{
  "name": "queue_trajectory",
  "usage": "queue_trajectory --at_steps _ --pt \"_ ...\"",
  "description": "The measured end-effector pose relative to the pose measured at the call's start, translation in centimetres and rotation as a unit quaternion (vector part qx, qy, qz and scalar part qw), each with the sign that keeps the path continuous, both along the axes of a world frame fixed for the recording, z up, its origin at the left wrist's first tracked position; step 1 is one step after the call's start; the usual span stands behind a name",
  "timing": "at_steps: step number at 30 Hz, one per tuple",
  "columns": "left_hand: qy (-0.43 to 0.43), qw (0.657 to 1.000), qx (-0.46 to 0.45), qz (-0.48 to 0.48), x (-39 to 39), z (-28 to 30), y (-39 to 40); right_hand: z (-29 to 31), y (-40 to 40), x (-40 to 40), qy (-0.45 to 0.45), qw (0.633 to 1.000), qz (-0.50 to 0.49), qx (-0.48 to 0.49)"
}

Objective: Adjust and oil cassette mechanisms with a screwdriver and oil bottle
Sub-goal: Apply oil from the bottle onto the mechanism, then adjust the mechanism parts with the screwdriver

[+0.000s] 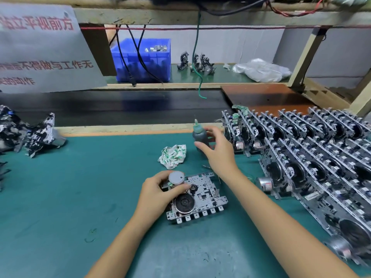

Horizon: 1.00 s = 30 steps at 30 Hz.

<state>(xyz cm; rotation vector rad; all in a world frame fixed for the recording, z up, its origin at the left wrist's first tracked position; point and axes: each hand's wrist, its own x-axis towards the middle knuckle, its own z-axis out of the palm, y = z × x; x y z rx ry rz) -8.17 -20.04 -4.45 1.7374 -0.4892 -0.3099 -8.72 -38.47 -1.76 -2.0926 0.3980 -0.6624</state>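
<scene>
Oiling step: left hand (160, 189) grips cassette mechanism (197, 197) motor; right hand (215, 149) open, fingers spread around oil bottle (199, 135) — next, close grip and lift.

Assembly workshop: rows of cassette mechanisms (313, 149), parts bin (140, 59), conveyor belt (120, 105).

Left hand (158, 192) gripping cassette mechanism (197, 198), right hand (217, 151) at oil bottle (199, 135)

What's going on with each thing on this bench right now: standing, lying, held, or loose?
Oil bottle: upright on the mat, capped with its nozzle up.
Right hand: open around the bottle, grip not closed.
Cassette mechanism: flat on the mat.
Left hand: grips the mechanism's motor end.
Cloth: crumpled, loose.
Finished mechanisms: standing on edge in rows.
</scene>
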Motion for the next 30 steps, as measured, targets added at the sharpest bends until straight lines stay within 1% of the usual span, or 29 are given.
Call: queue_trajectory --at_steps 3,5,6,7,9,10,11,12,13,14,15,16,17,18,21,24,25,26,27,28,29,30 --pt "-0.001 1.0 -0.013 0.012 -0.1 -0.2 -0.1 -0.6 -0.5 1.1 0.083 0.996 0.007 -0.006" --pt "-0.007 1.0 -0.011 0.011 -0.2 -0.4 -0.1 -0.6 -0.6 1.4 0.126 0.991 0.019 -0.036" --pt "-0.01 1.0 -0.009 0.01 -0.1 -0.6 0.0 -0.5 -0.6 1.3 0.133 0.989 0.011 -0.059" --pt "-0.011 1.0 -0.008 0.01 -0.1 -0.7 0.0 -0.4 -0.5 1.0 0.125 0.989 -0.01 -0.083" --pt "-0.01 1.0 -0.011 0.008 -0.1 -0.8 -0.1 0.4 -0.2 -0.8 0.058 0.991 -0.045 -0.114" --pt "-0.009 1.0 -0.014 0.003 -0.1 -0.8 -0.1 0.8 -0.2 -2.0 0.032 0.993 -0.017 -0.114" --pt "-0.008 1.0 -0.018 -0.002 -0.1 -0.8 -0.1 1.3 -0.3 -3.3 0.041 0.992 0.051 -0.107" --pt "-0.009 1.0 -0.022 -0.008 -0.2 -0.7 -0.1 1.9 -0.1 -4.6 0.093 0.98 0.143 -0.102" --pt "-0.01 1.0 -0.024 -0.017 -0.2 -0.6 -0.2 2.2 0.1 -5.7 0.171 0.951 0.229 -0.117" --pt "-0.012 0.999 -0.025 -0.027 -0.2 -0.6 -0.3 2.1 0.2 -6.6 0.244 0.911 0.287 -0.169" --pt "-0.013 0.999 -0.023 -0.037 -0.3 -0.6 -0.4 1.8 0.4 -7.2 0.292 0.869 0.316 -0.243" --pt "-0.016 0.999 -0.023 -0.046 -0.3 -0.6 -0.5 1.5 0.6 -7.6 0.317 0.836 0.321 -0.312" --pt "-0.018 0.998 -0.022 -0.05 -0.3 -0.6 -0.5 1.2 0.9 -7.8 0.326 0.817 0.312 -0.357" --pt "-0.021 0.998 -0.023 -0.051 -0.3 -0.6 -0.6 1.1 1.2 -7.9 0.327 0.812 0.298 -0.381" --pt "-0.027 0.998 -0.028 -0.058 -0.4 -0.6 -0.4 1.2 1.5 -7.9 0.297 0.817 0.269 -0.415" --pt "-0.035 0.994 -0.039 -0.092 -0.2 -0.4 0.1 1.5 1.6 -8.0 0.257 0.802 0.275 -0.463" --pt "-0.022 0.993 -0.047 -0.103 -0.1 -0.3 0.3 1.7 1.5 -8.2 0.254 0.805 0.288 -0.452" --pt "0.018 0.991 -0.07 -0.111 0.0 -0.1 0.4 2.0 1.3 -8.5 0.252 0.82 0.305 -0.412" --pt "0.085 0.983 -0.108 -0.119 0.1 0.1 0.5 2.3 1.1 -8.7 0.248 0.847 0.326 -0.339" --pt "0.162 0.967 -0.147 -0.131 0.2 0.2 0.5 2.7 0.9 -9.0 0.233 0.876 0.35 -0.236" --pt "0.225 0.947 -0.177 -0.149 0.0 0.4 0.3 2.9 0.8 -9.2 0.219 0.893 0.376 -0.11" --pt "0.267 0.927 -0.197 -0.174 -0.2 0.6 0.1 3.0 0.7 -9.3 0.21 0.891 0.403 0.012"
